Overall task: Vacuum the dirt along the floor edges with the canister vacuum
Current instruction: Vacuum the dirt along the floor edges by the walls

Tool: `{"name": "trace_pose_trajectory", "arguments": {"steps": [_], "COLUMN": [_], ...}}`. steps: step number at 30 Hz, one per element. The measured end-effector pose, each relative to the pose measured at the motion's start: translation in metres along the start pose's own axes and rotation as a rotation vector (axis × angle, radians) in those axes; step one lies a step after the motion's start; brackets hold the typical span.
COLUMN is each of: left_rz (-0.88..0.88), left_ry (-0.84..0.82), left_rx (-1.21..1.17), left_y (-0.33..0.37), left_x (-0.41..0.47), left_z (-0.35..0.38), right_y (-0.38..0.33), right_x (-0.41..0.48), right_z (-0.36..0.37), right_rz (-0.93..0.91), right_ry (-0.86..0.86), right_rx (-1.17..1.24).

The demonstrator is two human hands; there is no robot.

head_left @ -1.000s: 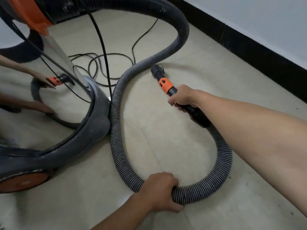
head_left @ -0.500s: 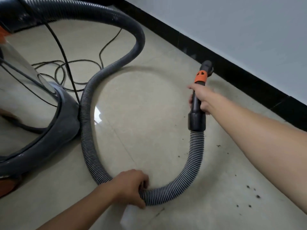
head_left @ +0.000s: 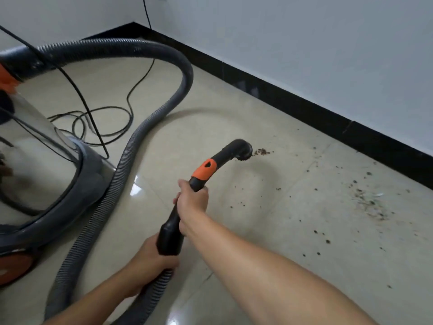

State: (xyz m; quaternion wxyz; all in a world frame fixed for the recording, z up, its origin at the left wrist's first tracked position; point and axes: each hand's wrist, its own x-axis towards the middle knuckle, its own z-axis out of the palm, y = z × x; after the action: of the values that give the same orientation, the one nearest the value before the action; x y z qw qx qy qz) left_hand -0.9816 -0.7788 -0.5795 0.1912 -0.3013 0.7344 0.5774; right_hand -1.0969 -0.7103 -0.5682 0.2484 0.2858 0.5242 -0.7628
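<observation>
Right hand (head_left: 192, 202) grips wand (head_left: 206, 170); left hand (head_left: 150, 261) grips hose (head_left: 131, 146). Nozzle (head_left: 242, 148) at frame centre, touching dirt (head_left: 262, 151).

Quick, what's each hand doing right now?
Left hand: closed around the ribbed hose.
Right hand: closed around the black nozzle handle.

- The floor tiles (head_left: 269, 219) look glazed and glossy, with a bright glint at about 9 o'clock of the right hand (head_left: 192, 202).
- The hose (head_left: 121, 165) is ribbed grey plastic, dull in finish.
- The wand handle (head_left: 173, 228) is smooth black plastic with a matt orange plastic collar (head_left: 206, 170).
- The canister body (head_left: 35, 165) is mirror-polished metal on a dark grey plastic base (head_left: 77, 198).
- The baseboard (head_left: 304, 104) is glossy black.
- The wall (head_left: 328, 43) is matt and pale.
- The dirt (head_left: 262, 151) looks coarse and crumbly.
</observation>
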Motion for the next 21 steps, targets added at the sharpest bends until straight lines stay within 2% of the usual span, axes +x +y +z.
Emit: {"name": "trace_pose_trajectory", "arguments": {"steps": [5, 8, 14, 16, 18, 21], "left_rz": [-0.11, -0.113, 0.027, 0.025, -0.003, -0.051], "left_ry": [-0.075, -0.124, -0.019, -0.048, -0.094, -0.133], "left_rx": [0.003, -0.029, -0.041, -0.022, 0.034, 0.14], "left_y": [-0.041, -0.047, -0.047, -0.056, -0.069, -0.084], "left_x": [-0.027, -0.033, -0.025, -0.025, -0.029, -0.031], "left_z": [-0.043, -0.047, -0.04, -0.049, -0.06, -0.068], "right_y": [0.032, 0.042, 0.052, 0.034, 0.012, 0.01], "right_x": [-0.016, -0.016, -0.033, -0.017, 0.005, 0.023], "right_z": [-0.005, -0.002, 0.004, -0.007, -0.022, -0.032], "right_rz": [0.237, 0.187, 0.112, 0.158, 0.187, 0.179], "right_ry": [-0.224, -0.238, -0.28, -0.228, -0.073, 0.037], "right_rx": [0.083, 0.047, -0.069, 0.093, 0.298, 0.275]}}
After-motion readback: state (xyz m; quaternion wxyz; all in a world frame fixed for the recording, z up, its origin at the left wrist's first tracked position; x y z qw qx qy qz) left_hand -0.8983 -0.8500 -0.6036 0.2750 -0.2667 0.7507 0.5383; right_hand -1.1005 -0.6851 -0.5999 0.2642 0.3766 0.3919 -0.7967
